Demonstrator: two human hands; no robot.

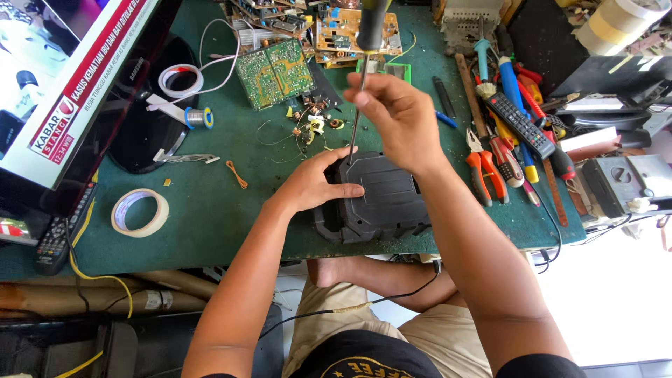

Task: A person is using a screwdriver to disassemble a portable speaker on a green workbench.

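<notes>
A black plastic device casing (381, 203) lies near the front edge of the green workbench (210, 210). My left hand (318, 183) rests flat on the casing's left top corner, fingers spread over it. My right hand (395, 119) is closed around the thin metal shaft of a long screwdriver (364, 49) with a dark and yellow handle. The screwdriver stands nearly upright, its tip down at the casing's upper left corner beside my left fingers.
A television (63, 84) stands at the left, a remote (56, 238) below it. A tape roll (140, 212), solder spool (199, 117), circuit boards (274, 71), pliers (483, 171), screwdrivers and another remote (521, 124) crowd the bench. A black cable runs across my lap.
</notes>
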